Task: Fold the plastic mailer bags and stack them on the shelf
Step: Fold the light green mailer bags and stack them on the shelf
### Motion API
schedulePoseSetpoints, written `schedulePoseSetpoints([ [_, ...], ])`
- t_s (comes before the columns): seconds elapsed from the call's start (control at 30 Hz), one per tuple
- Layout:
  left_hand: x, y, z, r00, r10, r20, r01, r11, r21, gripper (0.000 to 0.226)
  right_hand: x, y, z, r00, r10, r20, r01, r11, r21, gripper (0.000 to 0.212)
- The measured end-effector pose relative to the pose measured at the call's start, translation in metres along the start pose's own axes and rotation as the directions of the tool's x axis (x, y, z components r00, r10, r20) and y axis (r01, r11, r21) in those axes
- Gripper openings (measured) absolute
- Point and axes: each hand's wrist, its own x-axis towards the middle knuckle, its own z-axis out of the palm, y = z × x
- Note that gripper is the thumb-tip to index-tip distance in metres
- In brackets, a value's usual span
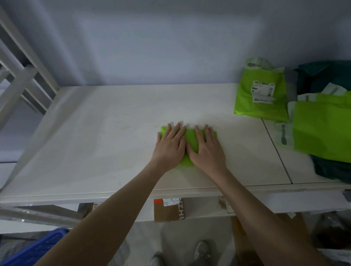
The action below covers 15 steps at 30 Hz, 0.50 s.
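Note:
A small folded lime-green mailer bag (191,138) lies flat on the white shelf (101,133), right of centre. My left hand (169,146) and my right hand (207,149) both rest flat on top of it, side by side, fingers spread, thumbs almost touching. Most of the folded bag is hidden under my palms. At the back right, another green mailer bag with a white shipping label (261,94) leans against the wall. A larger unfolded green mailer bag (329,128) lies at the right edge over dark green bags (340,76).
A white metal frame (21,78) rises at the left. Below the shelf's front edge are cardboard boxes (169,211), a blue crate (32,249) at lower left, and my shoes (200,254) on the floor. A seam (277,150) splits the shelf surface at the right.

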Motion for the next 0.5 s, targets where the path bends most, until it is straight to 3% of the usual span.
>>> schedulePoseSetpoints([
  [0.17,0.000,0.003,-0.003,0.999,-0.038,0.024,0.039,0.999,-0.029,0.048,0.002,-0.002,-0.002,0.998,-0.003,0.056,-0.003,0.996,0.093,0.069],
  [0.27,0.001,0.005,-0.006,0.996,-0.067,0.050,0.071,0.994,-0.087,0.051,0.000,-0.002,-0.013,0.993,-0.006,0.118,-0.014,0.986,0.165,0.068],
  [0.4,0.002,0.003,-0.017,0.989,-0.107,0.097,0.129,0.958,-0.257,0.063,-0.001,0.003,-0.025,0.982,0.000,0.191,-0.076,0.917,0.392,0.075],
  [0.5,-0.002,-0.003,-0.025,0.989,-0.147,0.014,0.143,0.930,-0.338,0.069,-0.005,0.011,-0.034,0.989,-0.011,0.148,-0.056,0.898,0.437,0.079],
])
